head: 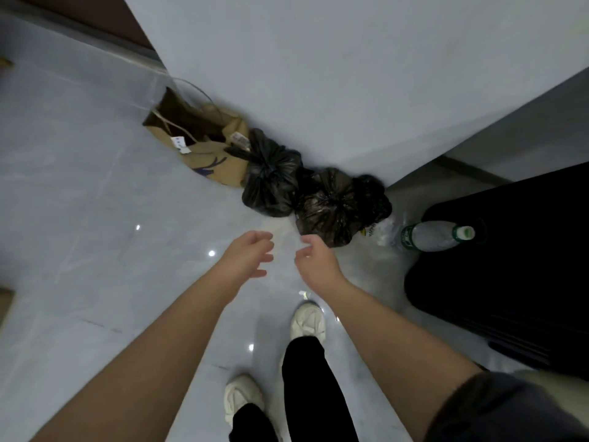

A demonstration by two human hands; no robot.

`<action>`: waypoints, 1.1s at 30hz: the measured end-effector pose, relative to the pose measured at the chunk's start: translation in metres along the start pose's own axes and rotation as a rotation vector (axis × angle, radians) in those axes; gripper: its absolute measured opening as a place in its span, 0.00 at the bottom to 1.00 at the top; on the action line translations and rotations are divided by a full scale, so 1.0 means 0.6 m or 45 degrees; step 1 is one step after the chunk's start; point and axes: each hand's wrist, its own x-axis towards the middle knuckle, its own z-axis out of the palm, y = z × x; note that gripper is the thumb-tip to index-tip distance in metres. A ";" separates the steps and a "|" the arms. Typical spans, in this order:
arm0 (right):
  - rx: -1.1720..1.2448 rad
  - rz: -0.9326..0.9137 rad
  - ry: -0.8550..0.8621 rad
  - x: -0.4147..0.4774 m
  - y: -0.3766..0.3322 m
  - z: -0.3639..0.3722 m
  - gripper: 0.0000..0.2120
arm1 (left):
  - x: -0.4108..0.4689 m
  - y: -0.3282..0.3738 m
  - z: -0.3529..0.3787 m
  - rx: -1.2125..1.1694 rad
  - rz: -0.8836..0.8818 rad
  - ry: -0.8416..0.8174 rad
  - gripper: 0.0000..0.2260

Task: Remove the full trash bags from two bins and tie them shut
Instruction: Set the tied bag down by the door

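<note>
Two black trash bags lie on the floor against the grey wall, both gathered at the top. The left trash bag (271, 177) leans on a brown paper bag. The right trash bag (334, 205) sits at the wall's corner. My left hand (251, 253) hovers above the floor just in front of them, fingers loosely curled and holding nothing. My right hand (314, 260) hangs beside it, close to the right bag's near edge, also holding nothing. No bin is in view.
A brown paper bag (204, 138) with handles stands left of the trash bags. A black suitcase (510, 269) stands at the right, with a clear plastic bottle (436, 236) beside it. My white shoes (307, 320) stand on the glossy grey floor (95, 234).
</note>
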 end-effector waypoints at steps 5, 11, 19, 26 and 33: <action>-0.069 -0.142 0.035 -0.126 -0.004 0.050 0.15 | -0.133 -0.070 -0.070 -0.207 0.114 0.181 0.08; 0.296 -0.113 0.001 -0.321 0.051 0.123 0.12 | -0.304 -0.211 -0.106 -0.287 0.156 0.259 0.06; 0.366 -0.072 -0.092 -0.550 0.104 0.153 0.11 | -0.513 -0.358 -0.111 -0.400 0.091 0.349 0.06; 0.242 -0.082 -0.210 -0.662 0.146 0.129 0.11 | -0.634 -0.391 -0.044 -0.430 0.146 0.395 0.07; 0.086 -0.248 -0.305 -0.742 0.193 0.092 0.10 | -0.728 -0.430 0.020 -0.492 0.272 0.571 0.06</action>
